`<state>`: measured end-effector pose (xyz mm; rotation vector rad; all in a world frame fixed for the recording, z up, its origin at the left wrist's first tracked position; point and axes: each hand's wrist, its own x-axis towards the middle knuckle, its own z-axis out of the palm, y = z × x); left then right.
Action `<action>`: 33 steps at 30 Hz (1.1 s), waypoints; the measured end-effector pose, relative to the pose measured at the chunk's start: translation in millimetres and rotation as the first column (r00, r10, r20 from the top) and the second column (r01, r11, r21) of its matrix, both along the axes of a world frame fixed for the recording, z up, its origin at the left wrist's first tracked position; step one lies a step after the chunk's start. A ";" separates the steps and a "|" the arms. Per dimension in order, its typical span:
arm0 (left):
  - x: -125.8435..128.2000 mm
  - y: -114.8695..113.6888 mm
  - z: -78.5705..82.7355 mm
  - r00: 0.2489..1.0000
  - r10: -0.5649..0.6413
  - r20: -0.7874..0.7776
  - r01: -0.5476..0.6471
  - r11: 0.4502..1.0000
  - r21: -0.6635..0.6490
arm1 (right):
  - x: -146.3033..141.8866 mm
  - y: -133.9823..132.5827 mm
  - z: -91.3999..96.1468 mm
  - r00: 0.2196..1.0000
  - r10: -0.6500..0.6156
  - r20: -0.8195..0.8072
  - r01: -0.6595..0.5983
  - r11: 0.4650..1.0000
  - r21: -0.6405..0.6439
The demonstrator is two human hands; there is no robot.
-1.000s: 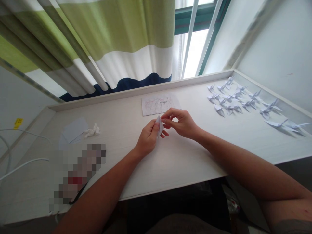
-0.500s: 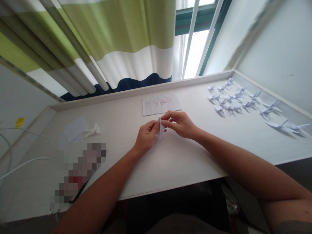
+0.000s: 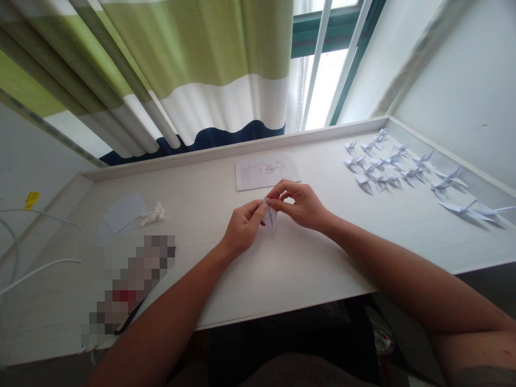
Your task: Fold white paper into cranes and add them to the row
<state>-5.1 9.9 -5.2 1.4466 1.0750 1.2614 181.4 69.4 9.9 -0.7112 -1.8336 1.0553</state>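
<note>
A small folded white paper (image 3: 271,219), narrowing to a point at its lower end, is held up over the desk between both hands. My left hand (image 3: 245,224) grips its left side, thumb in front and fingers behind. With thumb and forefinger, my right hand (image 3: 300,203) pinches the paper near its top. My fingers hide part of the folds. Just beyond my hands lies a paper sheet (image 3: 260,176) printed with a table.
Several folded paper cranes (image 3: 377,165) stand at the right of the white desk (image 3: 193,177). On the left are blank paper sheets (image 3: 123,212), a crumpled tissue (image 3: 153,214), a blurred-out object (image 3: 133,285) and a white cable (image 3: 44,269). A raised edge runs along the back.
The folded paper has turned between my fingers, and its point now aims down and slightly right. My right hand has shifted a little upward; both hands keep their hold.
</note>
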 end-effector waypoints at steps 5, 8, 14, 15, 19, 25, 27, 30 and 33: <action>-0.9 1.1 0.2 1.000 -0.007 -0.019 0.007 1.000 0.006 | -0.9 1.3 -1.2 0.999 0.035 -0.017 -0.036 0.998 -0.058; -1.3 1.3 1.2 1.000 -0.027 0.003 0.027 1.000 0.012 | -2.3 0.7 -1.5 0.995 0.078 -0.064 -0.086 0.988 -0.127; -1.1 -2.3 2.6 0.993 -0.049 -0.109 0.053 0.998 0.034 | -3.4 0.9 -2.1 0.979 0.150 -0.136 -0.179 0.953 -0.243; -1.6 -2.6 1.9 0.989 -0.051 -0.138 0.058 0.997 0.043 | -3.2 1.0 -2.0 0.980 0.152 -0.131 -0.181 0.952 -0.246; -4.3 -2.8 -1.2 0.970 -0.056 -0.238 0.075 0.995 0.071 | -2.0 0.9 -0.8 0.987 0.141 -0.081 -0.156 0.960 -0.231; -3.8 -1.7 0.2 0.981 -0.037 -0.188 0.052 0.996 0.076 | -2.4 -1.0 -0.4 0.998 0.060 -0.004 -0.060 0.988 -0.145; -3.2 -0.3 0.6 0.988 -0.053 -0.143 0.060 0.997 0.043 | -3.0 -1.6 -0.6 0.999 0.049 0.013 -0.047 0.990 -0.136; -4.0 3.0 -0.2 0.995 -0.032 -0.093 0.033 0.999 0.017 | -3.9 -1.5 -2.3 0.998 0.066 0.006 -0.064 0.980 -0.188; -6.3 6.0 -0.9 0.997 0.040 -0.062 -0.039 0.999 0.024 | -4.1 -0.9 -5.5 0.991 0.131 -0.025 -0.132 0.949 -0.286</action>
